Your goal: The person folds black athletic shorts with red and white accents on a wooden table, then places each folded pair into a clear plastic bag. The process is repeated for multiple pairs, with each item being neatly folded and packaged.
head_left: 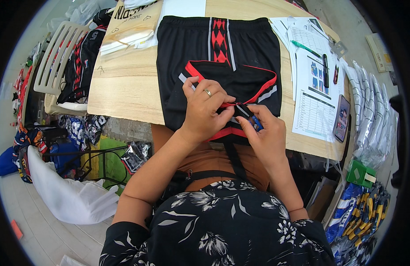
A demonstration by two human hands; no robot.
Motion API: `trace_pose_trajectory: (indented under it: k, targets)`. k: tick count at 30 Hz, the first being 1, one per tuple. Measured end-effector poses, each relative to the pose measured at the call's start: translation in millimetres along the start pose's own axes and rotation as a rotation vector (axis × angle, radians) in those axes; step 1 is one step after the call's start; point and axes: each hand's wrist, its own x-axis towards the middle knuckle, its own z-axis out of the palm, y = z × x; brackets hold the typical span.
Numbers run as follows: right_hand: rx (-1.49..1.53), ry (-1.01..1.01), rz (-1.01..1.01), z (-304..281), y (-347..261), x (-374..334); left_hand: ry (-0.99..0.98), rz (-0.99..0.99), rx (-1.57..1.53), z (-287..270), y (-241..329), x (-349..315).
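A pair of black sports shorts (pixel 183 53) lies on the table in front of me, with a red and black diamond panel down the side and red and silver trim at the leg openings. One leg opening is folded up toward me. My left hand (pixel 206 106) is closed on the red-trimmed hem (pixel 229 104), pinching it between thumb and fingers. Close beside it, my right hand (pixel 268 133) is closed around a small blue-handled tool (pixel 257 123) that looks like thread snips. Its tip is at the hem, partly hidden by my fingers.
Printed sheets (pixel 318 99) lie on the right, with a green pen (pixel 306 48), a black marker (pixel 325 71) and a phone (pixel 342 118). At the far left are a brown package (pixel 129 24) and a plastic chair (pixel 58 57) with more black clothing. Bagged garments (pixel 373 115) stand right of the table (pixel 121 88).
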Motion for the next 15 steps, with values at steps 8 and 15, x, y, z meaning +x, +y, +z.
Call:
trace_pose_trajectory:
  k: [8,15]
  targets:
    - [-0.049,0.032,-0.062,3.6,-0.6,1.5,-0.021,0.003,0.014,-2.0,1.8,-0.2]
    - [-0.112,0.051,-0.115,3.1,-2.8,1.8,-0.023,0.030,0.028,0.2,-0.2,-1.3]
